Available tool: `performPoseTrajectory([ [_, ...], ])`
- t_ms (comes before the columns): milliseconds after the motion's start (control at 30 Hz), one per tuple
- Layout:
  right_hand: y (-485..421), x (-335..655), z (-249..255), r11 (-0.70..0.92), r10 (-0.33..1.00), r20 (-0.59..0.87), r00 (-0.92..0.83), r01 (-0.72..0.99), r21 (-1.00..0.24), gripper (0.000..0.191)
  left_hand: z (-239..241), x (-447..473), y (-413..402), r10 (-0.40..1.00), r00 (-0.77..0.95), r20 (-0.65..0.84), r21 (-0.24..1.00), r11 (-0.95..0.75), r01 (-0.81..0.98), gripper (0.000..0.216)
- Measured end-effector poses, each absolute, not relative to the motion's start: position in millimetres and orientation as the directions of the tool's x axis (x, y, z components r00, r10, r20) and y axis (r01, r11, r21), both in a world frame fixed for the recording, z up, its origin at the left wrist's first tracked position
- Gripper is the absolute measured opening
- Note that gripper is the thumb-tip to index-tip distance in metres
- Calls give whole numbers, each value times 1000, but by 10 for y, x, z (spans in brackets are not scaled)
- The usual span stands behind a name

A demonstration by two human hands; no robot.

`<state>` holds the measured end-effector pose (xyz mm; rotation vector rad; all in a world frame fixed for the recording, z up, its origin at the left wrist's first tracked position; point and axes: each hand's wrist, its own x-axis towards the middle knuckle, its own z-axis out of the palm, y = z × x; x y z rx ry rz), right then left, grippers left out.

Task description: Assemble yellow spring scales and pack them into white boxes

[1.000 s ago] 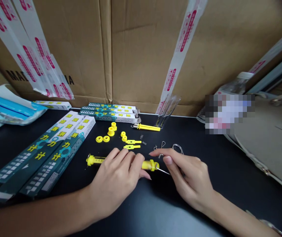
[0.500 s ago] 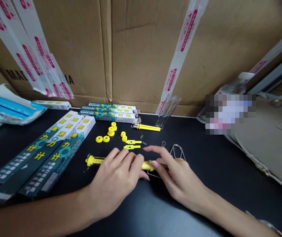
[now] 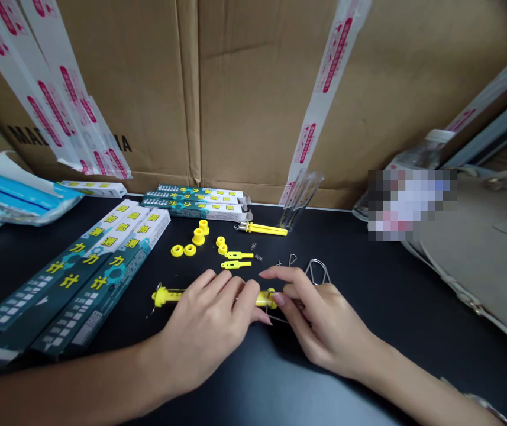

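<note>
Yellow tube (image 3: pixel 171 294) lies on desk (image 3: pixel 390 307), long axis left–right; left hand (image 3: pixel 211 322) grip clamped over its middle, right hand (image 3: pixel 319 322) grip pinched on its right end.

Left hand (image 3: pixel 209 331), right hand (image 3: pixel 324 325): both bare, slim fingers, nails longish and rounded, glossy pinkish on right thumb. Both forearms bare to the frame edge. Finer detail too small to tell.

Left of my left fingers (image 3: pixel 218 284), the dark green boxes (image 3: pixel 80 284) carry yellow 力计. Beyond them, the cardboard box (image 3: pixel 147 89) shows black "MA" and "NA". The red print on the tape (image 3: pixel 319 89) is too small to read.
</note>
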<state>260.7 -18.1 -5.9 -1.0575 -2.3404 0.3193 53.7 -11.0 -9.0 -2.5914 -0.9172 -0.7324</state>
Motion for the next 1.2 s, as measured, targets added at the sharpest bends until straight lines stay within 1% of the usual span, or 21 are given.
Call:
performPoseTrajectory([
  [100,-184,2606,-57,661,749,390,-535,639,-393,29,-78,530,-112,502,677,538,-120,-749,651,30],
  [233,-189,2598,-51,646,761,386,-521,659,-385,28,-64,533,-114,506,677,534,-123,-746,654,26],
  [400,-187,2602,-47,665,747,372,-551,626,-407,28,-65,532,-110,490,682,543,-128,-754,644,19],
  [600,-206,2608,-36,635,772,305,-557,660,-401,31,-53,522,-102,457,663,594,-105,-772,627,14],
  [733,-226,2587,-41,606,791,249,-559,658,-447,31,-42,521,-100,425,659,620,-89,-797,598,10],
  [800,-226,2580,-43,613,783,243,-572,645,-456,29,-41,522,-107,444,659,607,-67,-798,599,10],
  [933,-204,2588,-38,615,789,304,-534,666,-423,23,-55,529,-120,515,645,565,-32,-767,640,20],
  [1033,-198,2599,-36,611,791,367,-490,669,-423,14,-78,534,-119,527,629,571,-30,-752,658,26],
  [1100,-202,2603,-42,621,782,388,-488,664,-417,12,-91,535,-116,533,627,568,-32,-747,664,28],
  [1200,-210,2613,-56,655,747,424,-512,673,-343,14,-99,535,-111,542,630,556,-27,-746,666,30],
])
